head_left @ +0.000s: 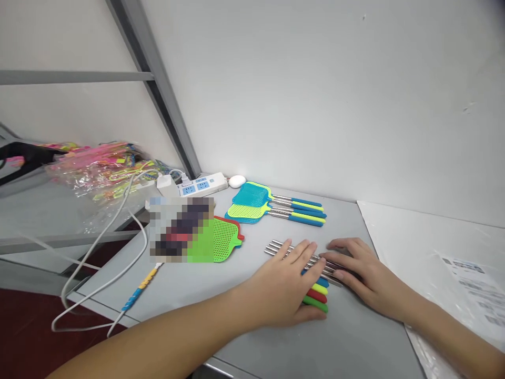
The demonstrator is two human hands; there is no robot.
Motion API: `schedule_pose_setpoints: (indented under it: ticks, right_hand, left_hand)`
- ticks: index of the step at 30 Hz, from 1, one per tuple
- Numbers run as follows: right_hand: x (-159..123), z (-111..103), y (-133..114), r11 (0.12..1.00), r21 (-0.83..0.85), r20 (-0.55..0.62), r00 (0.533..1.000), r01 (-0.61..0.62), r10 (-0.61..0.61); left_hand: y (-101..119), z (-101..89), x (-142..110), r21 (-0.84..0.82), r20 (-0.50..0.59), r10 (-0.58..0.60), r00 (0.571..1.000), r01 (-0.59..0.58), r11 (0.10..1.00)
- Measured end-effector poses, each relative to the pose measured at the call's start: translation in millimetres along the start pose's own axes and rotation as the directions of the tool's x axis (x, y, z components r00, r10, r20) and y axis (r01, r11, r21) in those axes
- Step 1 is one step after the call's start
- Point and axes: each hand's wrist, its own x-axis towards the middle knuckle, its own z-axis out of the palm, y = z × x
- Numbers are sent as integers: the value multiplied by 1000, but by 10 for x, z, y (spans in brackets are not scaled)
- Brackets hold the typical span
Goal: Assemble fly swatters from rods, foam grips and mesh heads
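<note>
My left hand (290, 284) lies palm down across several thin metal rods (273, 247), its fingers stretched out and apart. Blue, yellow, red and green handles (317, 296) stick out beneath it, near its thumb. Whether these handles join onto the rods is hidden under the hand. My right hand (365, 273) rests at the right end of the rods, with bent, spread fingers touching them. Farther back, several blue and yellow fly swatters (252, 197) lie stacked with their handles pointing right. Green and red swatter heads (226, 239) sit left of my hands, partly covered by a blurred patch.
A white power strip (203, 184) and a small round white object (237, 181) stand by the wall. White cables (106, 226) loop over the table's left edge. Bags of colourful items (106, 168) lie on the left shelf. Plastic-wrapped white sheeting (434, 252) is at right.
</note>
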Motion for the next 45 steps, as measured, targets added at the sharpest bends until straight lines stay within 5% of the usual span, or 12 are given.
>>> schedule_pose_setpoints:
  ticks: [6, 13, 23, 33, 45]
  right_hand:
    - [0, 38, 41, 988, -156, 45, 999, 16, -9]
    - [-52, 197, 49, 913, -351, -25, 976, -209, 214]
    - [-65, 251, -281, 953, -292, 54, 994, -78, 97]
    - [-97, 265, -282, 956, -255, 4, 988, -147, 153]
    - [-43, 265, -333, 969, -228, 110, 986, -99, 126]
  left_hand:
    - [-73, -13, 20, -51, 80, -29, 996, 33, 998]
    - [-175, 10, 53, 26, 117, -167, 979, 166, 986]
    - [-180, 59, 49, 57, 79, -161, 984, 157, 986]
    - [-237, -7, 46, 12, 106, -202, 974, 202, 979]
    - [-212, 10, 61, 9, 90, -211, 973, 211, 977]
